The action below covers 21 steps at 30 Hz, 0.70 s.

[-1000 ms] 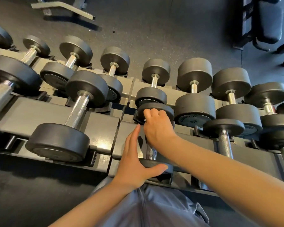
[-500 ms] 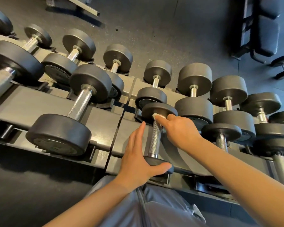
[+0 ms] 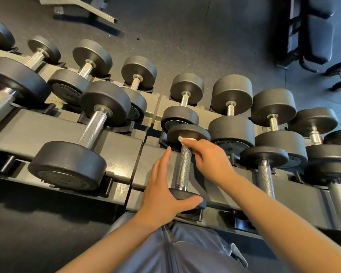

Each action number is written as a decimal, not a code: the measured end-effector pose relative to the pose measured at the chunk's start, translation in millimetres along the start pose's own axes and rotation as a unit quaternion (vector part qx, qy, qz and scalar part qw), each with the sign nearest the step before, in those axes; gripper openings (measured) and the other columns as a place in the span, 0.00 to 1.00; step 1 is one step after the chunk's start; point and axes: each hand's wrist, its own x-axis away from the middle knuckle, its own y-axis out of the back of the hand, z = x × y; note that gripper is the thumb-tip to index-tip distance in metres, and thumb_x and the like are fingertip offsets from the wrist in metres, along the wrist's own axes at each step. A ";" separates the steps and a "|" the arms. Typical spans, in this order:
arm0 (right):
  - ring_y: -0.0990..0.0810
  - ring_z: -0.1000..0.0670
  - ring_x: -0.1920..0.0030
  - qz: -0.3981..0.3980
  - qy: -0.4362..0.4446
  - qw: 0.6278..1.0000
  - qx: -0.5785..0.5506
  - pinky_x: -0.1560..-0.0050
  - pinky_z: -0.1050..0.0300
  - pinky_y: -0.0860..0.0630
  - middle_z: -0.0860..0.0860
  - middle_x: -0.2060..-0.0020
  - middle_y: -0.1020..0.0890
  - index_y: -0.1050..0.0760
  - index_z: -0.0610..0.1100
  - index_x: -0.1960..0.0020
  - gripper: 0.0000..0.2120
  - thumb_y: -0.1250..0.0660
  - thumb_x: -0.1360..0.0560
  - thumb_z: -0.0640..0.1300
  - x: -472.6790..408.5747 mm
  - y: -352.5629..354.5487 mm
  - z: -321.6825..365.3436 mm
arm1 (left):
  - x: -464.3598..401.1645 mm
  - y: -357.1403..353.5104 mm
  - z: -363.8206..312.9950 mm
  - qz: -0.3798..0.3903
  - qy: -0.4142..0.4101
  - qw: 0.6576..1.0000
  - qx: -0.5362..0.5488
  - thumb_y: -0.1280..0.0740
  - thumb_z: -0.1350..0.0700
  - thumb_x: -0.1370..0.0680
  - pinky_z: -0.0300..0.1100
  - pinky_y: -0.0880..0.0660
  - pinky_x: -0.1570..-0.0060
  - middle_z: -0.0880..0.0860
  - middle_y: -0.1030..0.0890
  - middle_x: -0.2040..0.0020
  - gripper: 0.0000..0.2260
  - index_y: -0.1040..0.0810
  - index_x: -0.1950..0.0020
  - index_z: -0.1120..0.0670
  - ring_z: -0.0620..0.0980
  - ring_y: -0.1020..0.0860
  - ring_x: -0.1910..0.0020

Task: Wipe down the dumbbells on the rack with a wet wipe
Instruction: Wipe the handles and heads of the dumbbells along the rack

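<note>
Left hand (image 3: 161, 191): fingers straight and together, thumb across the near head of a small dumbbell (image 3: 183, 168) on the rack (image 3: 67, 133). Right hand (image 3: 209, 161): fingers pinched on a white wipe (image 3: 186, 139), pressed to the dumbbell's far head. Beyond: further dumbbells, dark floor (image 3: 185, 36).

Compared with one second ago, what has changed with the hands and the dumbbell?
The right hand, holding the wet wipe, moved off the dumbbell's handle up to its far head, baring the knurled handle. The left hand stayed braced on the near head, thumb along its edge. The dumbbell did not leave the rack.
</note>
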 end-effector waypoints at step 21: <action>0.22 0.51 0.57 0.229 -0.360 0.778 -0.462 0.55 0.60 0.23 0.45 0.50 0.18 0.23 0.46 0.38 0.19 0.44 0.21 0.33 53.4 -6.0 23.2 | -0.9 -0.1 5.0 0.004 -0.021 0.999 0.025 0.25 0.38 0.41 0.36 0.37 0.34 0.37 0.37 0.28 0.48 0.53 0.31 0.22 0.37 0.37 0.28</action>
